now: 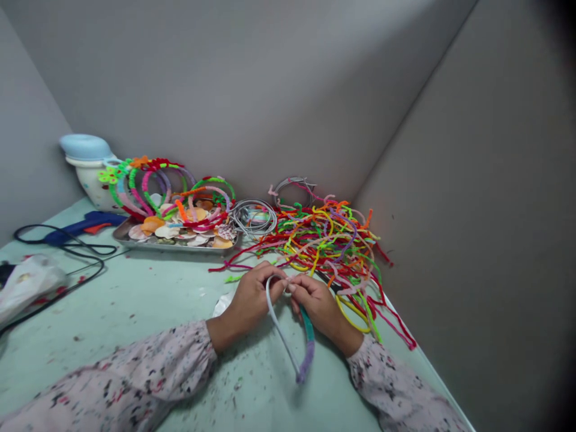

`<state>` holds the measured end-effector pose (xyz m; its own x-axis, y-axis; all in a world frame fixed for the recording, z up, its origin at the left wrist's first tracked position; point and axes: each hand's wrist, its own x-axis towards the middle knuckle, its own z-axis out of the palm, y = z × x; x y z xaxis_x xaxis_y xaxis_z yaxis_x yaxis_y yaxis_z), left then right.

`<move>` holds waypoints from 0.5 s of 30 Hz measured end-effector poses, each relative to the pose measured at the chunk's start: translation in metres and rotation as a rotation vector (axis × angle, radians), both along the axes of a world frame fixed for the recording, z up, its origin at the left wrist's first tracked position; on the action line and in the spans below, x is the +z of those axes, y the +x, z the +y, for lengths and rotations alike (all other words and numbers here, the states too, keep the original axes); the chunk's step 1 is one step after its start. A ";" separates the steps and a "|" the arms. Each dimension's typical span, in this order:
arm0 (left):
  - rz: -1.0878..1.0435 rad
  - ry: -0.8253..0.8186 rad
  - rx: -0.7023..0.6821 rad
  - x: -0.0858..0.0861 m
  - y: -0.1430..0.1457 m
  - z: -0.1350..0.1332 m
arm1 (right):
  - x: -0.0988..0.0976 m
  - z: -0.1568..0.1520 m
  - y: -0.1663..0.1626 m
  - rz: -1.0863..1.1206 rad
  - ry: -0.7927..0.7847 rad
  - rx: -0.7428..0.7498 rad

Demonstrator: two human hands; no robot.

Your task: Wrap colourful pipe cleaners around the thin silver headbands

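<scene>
My left hand (pixel 252 298) and my right hand (pixel 316 302) meet over the pale green table (pixel 148 312), both closed in a pinch on a thin grey headband (pixel 278 324). One side of the band is bare. The other side is wrapped in teal and purple pipe cleaner (pixel 308 348), ending in a purple tip near me. A heap of loose coloured pipe cleaners (pixel 328 240) lies just beyond my right hand.
A metal tray (pixel 135 239) at the back holds shell-like pieces and several wrapped headbands (pixel 153 186). Bare grey bands (pixel 256 217) lie beside it. A blue glue gun (pixel 83 226) with black cord, a white-and-blue pot (pixel 90 162) and a plastic bag (pixel 27 282) sit left. Grey walls enclose the table.
</scene>
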<state>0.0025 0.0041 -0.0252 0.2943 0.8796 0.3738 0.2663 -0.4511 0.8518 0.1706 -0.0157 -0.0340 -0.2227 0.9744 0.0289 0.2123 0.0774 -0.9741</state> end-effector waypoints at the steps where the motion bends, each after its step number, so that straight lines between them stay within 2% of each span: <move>1: -0.006 -0.010 -0.009 0.000 0.000 0.000 | 0.000 0.000 0.000 0.021 -0.028 0.008; 6: -0.037 -0.041 -0.060 0.002 -0.003 0.001 | -0.001 0.003 0.003 0.159 -0.178 0.072; 15: -0.071 -0.008 -0.149 0.001 -0.003 -0.001 | 0.000 0.009 0.012 0.289 -0.331 0.165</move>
<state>-0.0003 0.0030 -0.0238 0.3946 0.8311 0.3919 0.1357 -0.4746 0.8697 0.1822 -0.0072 -0.0344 -0.4038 0.8940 -0.1941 -0.0601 -0.2377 -0.9695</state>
